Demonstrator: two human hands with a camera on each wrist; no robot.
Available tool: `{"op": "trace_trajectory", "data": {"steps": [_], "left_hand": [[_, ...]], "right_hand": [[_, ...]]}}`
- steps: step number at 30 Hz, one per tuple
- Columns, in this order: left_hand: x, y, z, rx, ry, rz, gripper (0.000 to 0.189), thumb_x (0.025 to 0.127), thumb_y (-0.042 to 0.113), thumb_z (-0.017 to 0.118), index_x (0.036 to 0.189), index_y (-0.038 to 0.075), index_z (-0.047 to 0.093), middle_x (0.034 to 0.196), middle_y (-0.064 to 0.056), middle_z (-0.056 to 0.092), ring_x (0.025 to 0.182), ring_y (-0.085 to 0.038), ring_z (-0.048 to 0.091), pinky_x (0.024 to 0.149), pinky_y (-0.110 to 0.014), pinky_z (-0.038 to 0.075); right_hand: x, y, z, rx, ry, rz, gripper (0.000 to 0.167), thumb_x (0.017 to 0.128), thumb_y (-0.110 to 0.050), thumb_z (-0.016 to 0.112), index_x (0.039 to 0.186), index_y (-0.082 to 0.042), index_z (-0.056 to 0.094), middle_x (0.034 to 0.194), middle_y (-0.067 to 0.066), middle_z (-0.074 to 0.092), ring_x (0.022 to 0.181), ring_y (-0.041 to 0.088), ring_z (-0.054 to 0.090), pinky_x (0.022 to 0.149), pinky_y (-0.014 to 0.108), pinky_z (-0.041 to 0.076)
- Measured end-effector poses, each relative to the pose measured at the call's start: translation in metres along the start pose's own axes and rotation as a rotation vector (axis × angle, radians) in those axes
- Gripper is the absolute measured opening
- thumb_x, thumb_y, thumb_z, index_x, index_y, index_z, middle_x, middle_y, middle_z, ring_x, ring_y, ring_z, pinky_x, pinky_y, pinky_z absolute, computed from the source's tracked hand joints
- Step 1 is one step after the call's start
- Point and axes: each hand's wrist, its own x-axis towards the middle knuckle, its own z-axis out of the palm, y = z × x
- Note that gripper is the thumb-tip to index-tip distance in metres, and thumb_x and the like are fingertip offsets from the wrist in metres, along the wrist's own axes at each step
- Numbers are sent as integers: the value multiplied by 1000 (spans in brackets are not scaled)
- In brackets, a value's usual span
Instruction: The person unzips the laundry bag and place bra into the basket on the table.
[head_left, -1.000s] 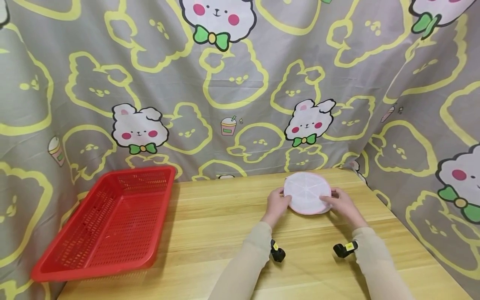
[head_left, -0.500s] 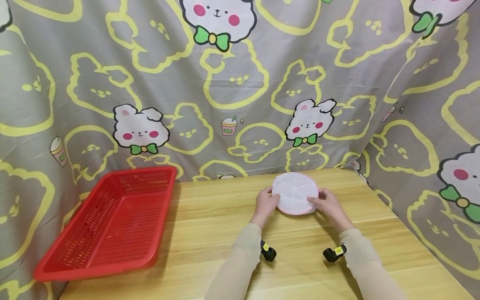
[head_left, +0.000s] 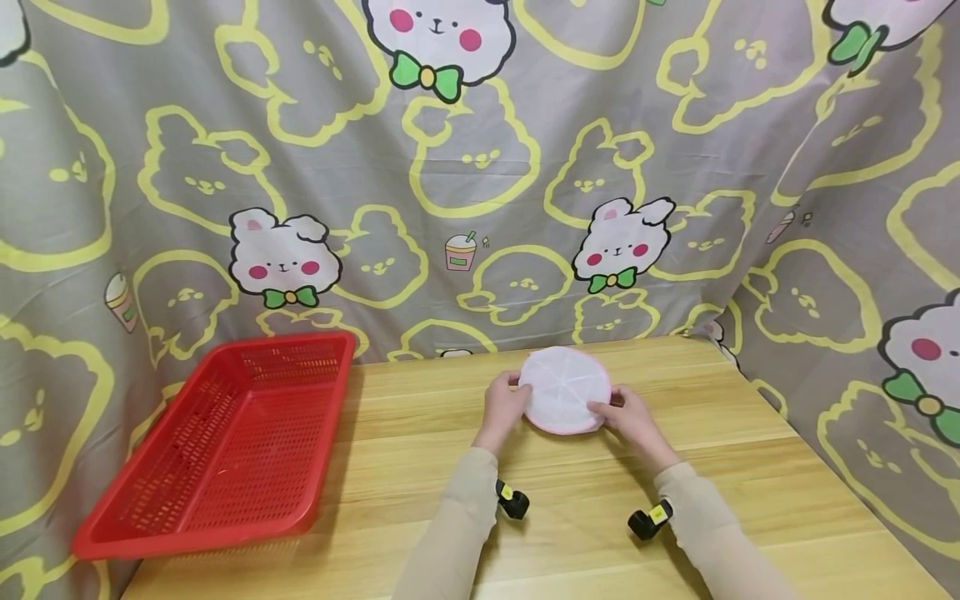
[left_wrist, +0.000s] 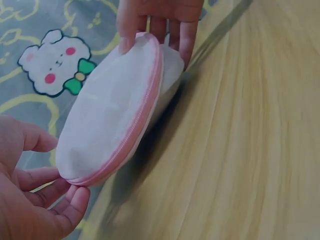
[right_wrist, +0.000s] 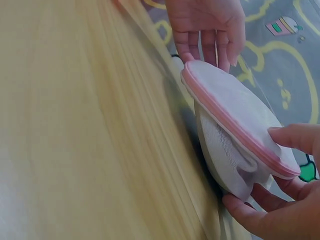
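A round white mesh laundry bag (head_left: 564,390) with a pink zipper around its rim is held between both hands near the back of the table. My left hand (head_left: 504,407) holds its left edge; the left wrist view shows fingers under the rim of the bag (left_wrist: 102,110) and the thumb at its side. At the right edge, my right hand (head_left: 633,421) pinches it, thumb on the flat white top. Below the zipper, soft mesh (right_wrist: 222,142) bulges and folds toward the right fingers, close over the tabletop.
A red perforated plastic basket (head_left: 318,467) stands at the left of the wooden table (head_left: 420,433). A grey curtain (head_left: 480,175) printed with cartoon bears and rabbits hangs behind and along the sides. Each wrist carries a small black camera (head_left: 513,502).
Both hands have moved steadily left across the table, carrying the laundry bag with them. The basket stays in its place.
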Motion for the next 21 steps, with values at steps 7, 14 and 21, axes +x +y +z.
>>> {"op": "trace_trajectory", "data": {"steps": [7,14,21], "left_hand": [[1,-5,-19,28,-3,-55,30,87,13,64,113,-1,65,107,-17,68,99,-28,64,78,-32,55],[0,-12,-36,27,10,-56,25,86,13,65,108,0,66,101,-15,68,91,-24,64,72,-27,53],[-3,-20,-54,14,15,-57,21,85,13,66,102,1,67,93,-14,67,80,-18,62,65,-23,50]], "right_hand": [[-7,-4,17,-17,-23,-6,40,90,-11,67,117,11,47,122,26,53,89,11,57,76,17,53],[-14,-6,29,-22,-35,-10,38,90,-12,68,116,9,49,123,26,53,96,16,57,78,19,53],[-18,-5,39,-1,-83,-25,36,88,-10,68,114,9,52,123,25,54,96,16,59,78,19,53]]}}
